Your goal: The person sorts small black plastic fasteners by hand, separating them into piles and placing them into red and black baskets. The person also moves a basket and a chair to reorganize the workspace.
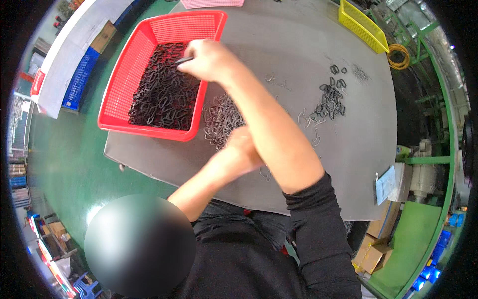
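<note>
Fingers of the right hand (209,60) pinch a dark ring (184,60) over the red basket (124,84); left hand's (244,147) look curled.

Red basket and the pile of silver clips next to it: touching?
Cannot tell. In the head view the silver clips lie right against the red basket's right wall, but the wall's rim overhangs the pile's edge, hiding any contact or gap.
</note>
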Tool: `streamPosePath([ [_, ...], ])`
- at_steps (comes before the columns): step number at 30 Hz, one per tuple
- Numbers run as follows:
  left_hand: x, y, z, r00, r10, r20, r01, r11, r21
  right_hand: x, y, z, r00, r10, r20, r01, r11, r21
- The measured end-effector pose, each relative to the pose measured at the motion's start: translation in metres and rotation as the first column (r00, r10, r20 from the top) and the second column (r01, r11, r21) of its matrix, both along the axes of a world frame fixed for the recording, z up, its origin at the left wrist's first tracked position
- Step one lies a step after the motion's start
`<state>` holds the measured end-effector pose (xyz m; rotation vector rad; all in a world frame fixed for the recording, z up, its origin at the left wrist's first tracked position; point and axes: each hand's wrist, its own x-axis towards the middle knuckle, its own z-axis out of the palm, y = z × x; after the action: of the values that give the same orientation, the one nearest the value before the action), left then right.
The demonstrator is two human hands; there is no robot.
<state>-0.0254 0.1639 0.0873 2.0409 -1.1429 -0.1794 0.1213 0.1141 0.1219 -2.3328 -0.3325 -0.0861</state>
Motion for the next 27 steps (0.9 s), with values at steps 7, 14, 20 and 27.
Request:
streamPosePath([
  [7, 0.059, 0.11, 0.069, 0.726, 0.629, 0.276, -0.686, 0.689, 0.233, -0.005, -0.018, 0.012, 0.98, 0.154, -0.127, -0.093, 0.917, 0.389],
  [14, 0.069, 0.033, 0.046, 0.782, 0.529, 0.33, -0.483, 0.849, -0.215, -0.095, -0.262, -0.077, 0.81, -0.562, -0.168, 0.574, 0.819, 0.025],
  [20, 0.042, -0.072, -0.067, 0.965, 0.253, 0.076, -0.263, 0.943, 0.202, -0.148, -0.278, -0.121, 0.597, -0.798, -0.08, 0.74, 0.587, -0.327],
  [27, 0.049, -0.085, -0.089, 0.964, 0.254, -0.076, -0.229, 0.943, 0.242, -0.172, -0.241, -0.105, 0.824, -0.49, -0.283, 0.517, 0.856, 0.022],
])
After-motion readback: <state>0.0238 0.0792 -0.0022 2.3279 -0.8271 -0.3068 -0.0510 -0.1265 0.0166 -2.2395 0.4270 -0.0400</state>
